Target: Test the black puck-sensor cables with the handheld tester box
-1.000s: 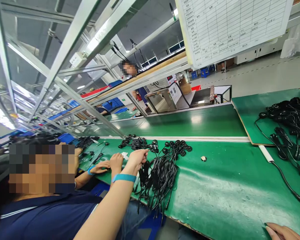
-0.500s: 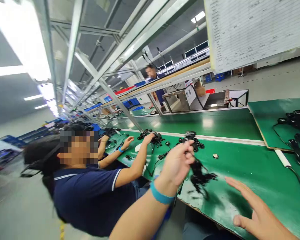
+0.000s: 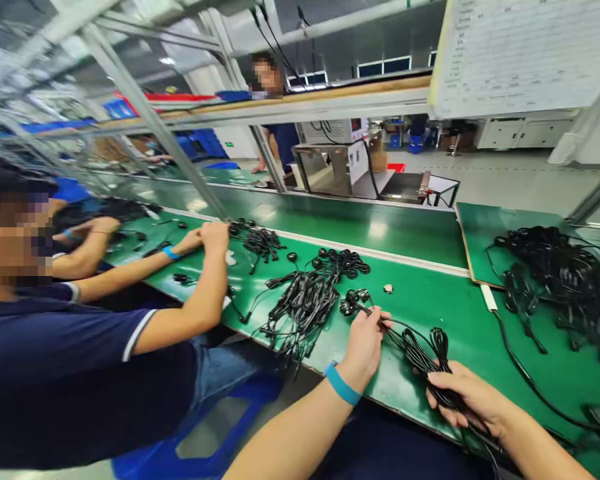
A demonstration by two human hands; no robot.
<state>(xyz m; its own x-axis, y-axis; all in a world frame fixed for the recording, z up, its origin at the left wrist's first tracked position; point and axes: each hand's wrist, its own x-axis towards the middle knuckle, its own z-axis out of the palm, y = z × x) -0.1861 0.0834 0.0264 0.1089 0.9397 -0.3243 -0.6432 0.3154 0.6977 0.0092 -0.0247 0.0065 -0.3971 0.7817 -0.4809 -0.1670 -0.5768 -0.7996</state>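
Note:
Between my hands stretches a bundle of black cables, coiled in loops, held above the green bench. My left hand, with a blue wristband, is closed on the bundle near its round black ends. Those ends stick out past the fingers. My right hand wraps round the looped middle, thumb on top, and loose cable hangs down below it. Left of my left hand, a pile of black coiled cables lies on the bench, with more round ends behind it.
A co-worker in a dark shirt sits at my left, with hands over the bench. A large heap of black cables lies on a raised green board at right. A small pale piece lies on the green bench.
My view has turned right and down. My left hand has lowered with the cables toward the bench. My right hand, open and apart before, now grips the bundle. The pile at left has come into view.

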